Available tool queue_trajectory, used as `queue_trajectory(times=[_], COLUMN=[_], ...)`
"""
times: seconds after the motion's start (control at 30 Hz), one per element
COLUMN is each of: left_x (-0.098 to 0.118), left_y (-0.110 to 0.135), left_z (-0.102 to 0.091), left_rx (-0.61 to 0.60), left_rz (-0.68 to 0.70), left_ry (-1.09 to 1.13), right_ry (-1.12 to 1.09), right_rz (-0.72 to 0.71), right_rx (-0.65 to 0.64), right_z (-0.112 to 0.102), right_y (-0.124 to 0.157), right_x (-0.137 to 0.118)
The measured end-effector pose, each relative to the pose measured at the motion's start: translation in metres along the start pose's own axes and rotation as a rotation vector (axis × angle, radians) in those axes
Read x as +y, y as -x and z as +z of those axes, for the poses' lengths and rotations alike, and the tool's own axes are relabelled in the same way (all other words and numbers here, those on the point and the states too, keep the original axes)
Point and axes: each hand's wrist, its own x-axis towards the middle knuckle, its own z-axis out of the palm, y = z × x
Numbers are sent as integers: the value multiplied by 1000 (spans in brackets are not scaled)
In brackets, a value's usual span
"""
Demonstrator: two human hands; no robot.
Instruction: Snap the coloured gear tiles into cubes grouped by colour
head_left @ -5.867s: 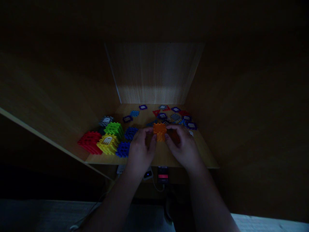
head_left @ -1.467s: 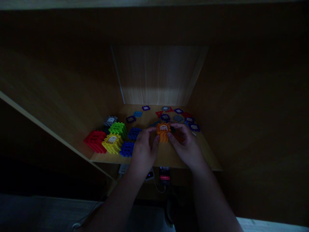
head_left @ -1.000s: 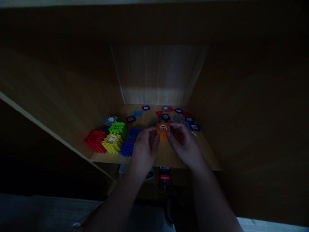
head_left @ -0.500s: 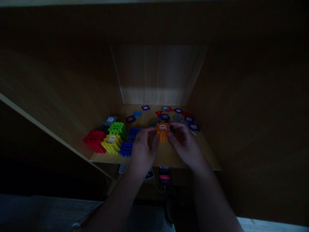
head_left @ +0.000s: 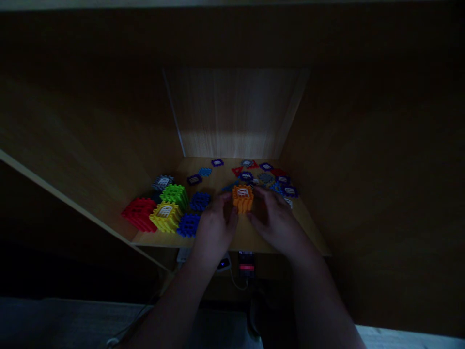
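Observation:
A stack of orange notched building tiles (head_left: 242,199), topped by one with a white window insert, stands upright between my two hands. My left hand (head_left: 215,225) has its thumb and fingertips closed against the stack's left side. At the right side is my right hand (head_left: 279,220), its thumb low and its index finger higher, spread apart close to the stack. Whether the right fingertips touch it is hard to tell in the dim light. Left of my left hand stand stacks of blue tiles (head_left: 189,225), yellow tiles (head_left: 166,216), green tiles (head_left: 174,195) and red tiles (head_left: 140,214).
Loose flat tiles, such as a light blue one (head_left: 205,171) and a purple one (head_left: 289,191), lie across the back and right of the wooden shelf (head_left: 301,228). Side walls and a back panel (head_left: 236,111) enclose it. Below, a phone (head_left: 246,265) and cables show.
My right thumb has slid down and its hand has opened a little beside the orange stack. The whole view has shifted slightly; my left hand stays at the stack.

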Motion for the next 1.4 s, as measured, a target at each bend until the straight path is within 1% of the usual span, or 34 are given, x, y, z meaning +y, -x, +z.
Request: queue_trajectory(times=[0.2, 0.47, 0.57, 0.67, 0.8, 0.9, 1.0, 1.07, 1.13, 1.23, 1.3, 1.4], left_x=[-3, -1, -1, 0, 2, 2, 1, 0, 0, 1, 2, 5], left_y=[-1, -1, -1, 0, 2, 3, 4, 5, 5, 5, 5, 5], left_z=[2, 2, 1, 1, -1, -1, -1, 0, 0, -1, -2, -3], left_rx=[-19, -28, -30, -21, 42, 96, 132, 149, 164, 186, 199, 205], left_rz=[24, 11, 6, -5, 25, 60, 80, 89, 99, 119, 137, 176], left_ry=[3, -24, -21, -16, -54, -61, -53, -53, -58, -67, -74, -72], right_ry=[-17, -23, -7, 65, 219, 290, 272, 256, 250, 220, 161, 13], right_rz=[10, 1, 7, 31, 111, 182, 220, 241, 254, 237, 220, 217], right_rx=[-8, -14, -17, 1, 41, 2, -76, -99, -80, 19, 95, 185], right_z=[5, 9, 2, -13, -30, -32, -30, -29, -30, -34, -39, -46], right_y=[-1, -1, 0, 2, 4, 5, 6, 6, 6, 4, 2, 2], right_x=[3, 6, 6, 8, 13, 14, 13, 13, 13, 12, 8, -3])
